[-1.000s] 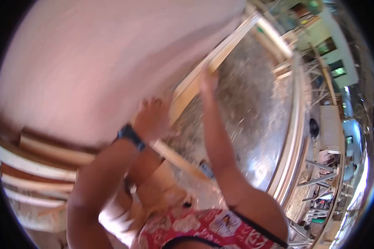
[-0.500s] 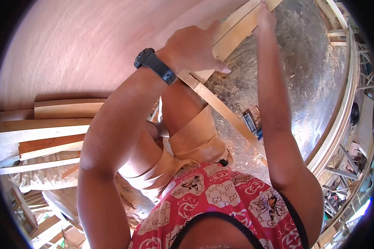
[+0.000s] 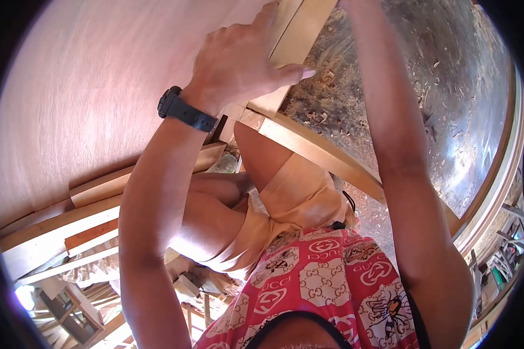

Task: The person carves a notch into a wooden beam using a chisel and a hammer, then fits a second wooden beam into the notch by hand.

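My left hand [image 3: 233,67], with a black watch [image 3: 183,109] at the wrist, lies over the edge of a large pale wood panel [image 3: 99,87] and the wood strips [image 3: 300,35] along it. Its thumb stretches apart over the strips and its index finger points up along them; the undersides of the fingers are hidden. My right hand [image 3: 346,3] is almost wholly cut off by the top edge of the view, near the far part of the strips. Its fingers do not show.
Another wood strip [image 3: 326,152] runs from beside my knee towards my right forearm. Several boards [image 3: 93,232] are stacked at the left. Shavings lie on the dark, worn surface [image 3: 384,87] at the right. Curved strips [image 3: 509,157] line the right edge.
The view has shifted. My left hand appears further left, still spread over the strips. My right hand has gone up, nearly out of view.
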### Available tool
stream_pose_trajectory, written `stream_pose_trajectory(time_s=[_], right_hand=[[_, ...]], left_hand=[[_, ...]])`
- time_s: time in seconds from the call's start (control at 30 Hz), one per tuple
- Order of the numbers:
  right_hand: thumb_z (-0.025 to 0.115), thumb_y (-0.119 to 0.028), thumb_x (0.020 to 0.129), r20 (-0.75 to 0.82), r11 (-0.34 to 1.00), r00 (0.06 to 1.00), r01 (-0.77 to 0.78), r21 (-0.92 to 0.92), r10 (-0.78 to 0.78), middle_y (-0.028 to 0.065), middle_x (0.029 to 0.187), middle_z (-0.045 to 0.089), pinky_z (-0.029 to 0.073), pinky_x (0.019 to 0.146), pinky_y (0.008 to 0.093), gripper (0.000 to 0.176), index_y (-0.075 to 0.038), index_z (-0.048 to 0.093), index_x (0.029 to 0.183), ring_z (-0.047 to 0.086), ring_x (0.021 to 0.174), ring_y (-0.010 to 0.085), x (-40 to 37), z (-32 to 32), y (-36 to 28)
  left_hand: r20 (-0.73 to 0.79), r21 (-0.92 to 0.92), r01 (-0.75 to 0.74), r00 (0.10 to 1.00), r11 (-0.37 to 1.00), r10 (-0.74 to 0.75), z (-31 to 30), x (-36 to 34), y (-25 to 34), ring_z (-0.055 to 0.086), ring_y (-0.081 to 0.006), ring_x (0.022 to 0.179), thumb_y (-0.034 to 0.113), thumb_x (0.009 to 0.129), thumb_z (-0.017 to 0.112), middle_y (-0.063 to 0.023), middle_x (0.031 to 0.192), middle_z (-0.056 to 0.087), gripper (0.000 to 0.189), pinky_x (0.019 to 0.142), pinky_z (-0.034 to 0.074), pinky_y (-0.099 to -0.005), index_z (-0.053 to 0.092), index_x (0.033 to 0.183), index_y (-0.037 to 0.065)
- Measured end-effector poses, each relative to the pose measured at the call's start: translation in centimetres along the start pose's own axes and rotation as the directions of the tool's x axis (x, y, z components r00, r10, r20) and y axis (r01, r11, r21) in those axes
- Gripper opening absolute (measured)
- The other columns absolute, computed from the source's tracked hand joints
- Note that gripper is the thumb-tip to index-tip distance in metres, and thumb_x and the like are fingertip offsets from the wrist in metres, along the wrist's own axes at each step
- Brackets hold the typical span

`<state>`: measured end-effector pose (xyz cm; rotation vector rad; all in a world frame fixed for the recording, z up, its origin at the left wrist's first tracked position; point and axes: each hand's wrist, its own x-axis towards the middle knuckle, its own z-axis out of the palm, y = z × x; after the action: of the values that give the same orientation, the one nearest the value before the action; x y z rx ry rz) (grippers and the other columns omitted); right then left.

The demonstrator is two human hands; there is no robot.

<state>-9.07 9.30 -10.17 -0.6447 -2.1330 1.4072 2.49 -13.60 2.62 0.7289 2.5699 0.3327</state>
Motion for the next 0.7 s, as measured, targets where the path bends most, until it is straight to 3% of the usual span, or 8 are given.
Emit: stream_pose_trajectory(time_s=[0.07, 0.3, 0.37, 0.4, 0.47, 0.53, 0.63, 0.7], right_hand=[[0.068, -0.032, 0.099, 0.156, 0.785, 0.970, -0.244, 0.569, 0.188, 0.0199, 0.130, 0.065, 0.055, 0.095, 0.0461, 0.059, -0.001, 0.050, 0.145, 0.066, 0.113, 0.0356, -5.3, -2.3, -6.3], [0.071, -0.031, 0.098, 0.119, 0.898, 0.991, -0.101, 0.429, 0.055, 0.0194, 0.136, 0.061, 0.053, 0.100, 0.0494, 0.066, 0.001, 0.043, 0.149, 0.064, 0.116, 0.0362, -0.8, 0.7, -1.3], [0.073, -0.043, 0.095, 0.012, 0.961, 0.971, -0.236, 0.147, 0.237, 0.0191, 0.169, 0.023, 0.030, 0.123, 0.0478, 0.087, -0.005, 0.029, 0.161, 0.026, 0.154, 0.0344, -1.3, 0.5, -1.7], [0.073, -0.043, 0.095, 0.008, 0.967, 0.978, -0.206, 0.149, 0.207, 0.0191, 0.169, 0.023, 0.030, 0.123, 0.0478, 0.087, -0.005, 0.029, 0.161, 0.026, 0.154, 0.0344, -1.1, 0.0, -1.5], [0.057, -0.056, 0.100, 0.297, 0.775, 0.882, -0.464, 0.428, 0.364, 0.0181, 0.153, 0.049, 0.043, 0.112, 0.0469, 0.079, -0.004, 0.035, 0.155, 0.053, 0.135, 0.0357, -0.7, -1.9, -0.7], [0.050, -0.054, 0.104, 0.140, 0.780, 0.879, -0.471, 0.413, 0.456, 0.0069, 0.134, 0.062, 0.051, 0.100, 0.0471, 0.063, -0.010, 0.049, 0.149, 0.063, 0.112, 0.0228, 0.1, -4.2, -0.9], [0.053, -0.063, 0.100, 0.241, 0.652, 0.942, -0.334, 0.680, 0.232, 0.0068, 0.145, 0.055, 0.042, 0.112, 0.0456, 0.073, -0.013, 0.045, 0.153, 0.055, 0.127, 0.0219, 5.3, -5.4, 5.1], [0.054, -0.075, 0.092, 0.248, 0.577, 0.961, -0.135, 0.805, -0.121, 0.0115, 0.161, 0.041, 0.035, 0.121, 0.0419, 0.093, -0.015, 0.034, 0.160, 0.034, 0.150, 0.0271, 5.8, -5.4, 3.9]], left_hand=[[-0.032, 0.071, -0.008, 0.999, 0.997, 0.010, 0.1, -0.2, 0.0, 0.072, -0.0438, 0.089, 0.064, 0.082, 0.075, -0.0292, 0.094, 0.072, 0.115, 0.089, 0.055, -0.0500, 0.023, 0.156, -0.006], [-0.214, 0.091, -0.062, 0.974, 0.994, 0.080, 2.2, -0.4, -2.0, 0.073, -0.0368, 0.078, 0.059, 0.075, 0.081, -0.0189, 0.078, 0.072, 0.106, 0.078, 0.058, -0.0460, 0.038, 0.152, 0.000], [-0.233, 0.064, -0.072, 0.969, 0.995, 0.085, 2.4, -0.2, -2.4, 0.073, -0.0370, 0.078, 0.058, 0.076, 0.081, -0.0191, 0.077, 0.072, 0.105, 0.078, 0.059, -0.0456, 0.038, 0.152, 0.000], [-0.200, 0.038, -0.074, 0.977, 0.997, 0.080, 2.3, -0.3, -2.4, 0.073, -0.0371, 0.078, 0.057, 0.077, 0.081, -0.0194, 0.077, 0.071, 0.104, 0.077, 0.059, -0.0452, 0.037, 0.153, 0.000], [-0.174, 0.046, -0.041, 0.984, 0.998, 0.048, 1.5, -0.7, -2.0, 0.073, -0.0370, 0.078, 0.057, 0.078, 0.080, -0.0185, 0.076, 0.071, 0.106, 0.077, 0.059, -0.0454, 0.035, 0.154, 0.000], [-0.161, 0.054, -0.019, 0.987, 0.998, 0.028, 0.8, -0.9, -1.6, 0.073, -0.0370, 0.077, 0.056, 0.078, 0.080, -0.0176, 0.075, 0.071, 0.107, 0.077, 0.059, -0.0455, 0.032, 0.155, 0.000], [-0.126, -0.035, -0.062, 0.990, 0.997, 0.057, 0.5, -0.5, -1.5, 0.074, -0.0363, 0.087, 0.055, 0.079, 0.080, -0.0217, 0.087, 0.073, 0.113, 0.084, 0.058, -0.0449, 0.022, 0.160, 0.001], [-0.183, 0.114, -0.080, 0.978, 0.990, 0.100, 1.4, -0.1, -1.6, 0.051, -0.0409, 0.138, 0.056, 0.080, 0.079, -0.0397, 0.145, 0.047, 0.121, 0.111, 0.046, -0.0414, 0.010, 0.164, 0.004]])
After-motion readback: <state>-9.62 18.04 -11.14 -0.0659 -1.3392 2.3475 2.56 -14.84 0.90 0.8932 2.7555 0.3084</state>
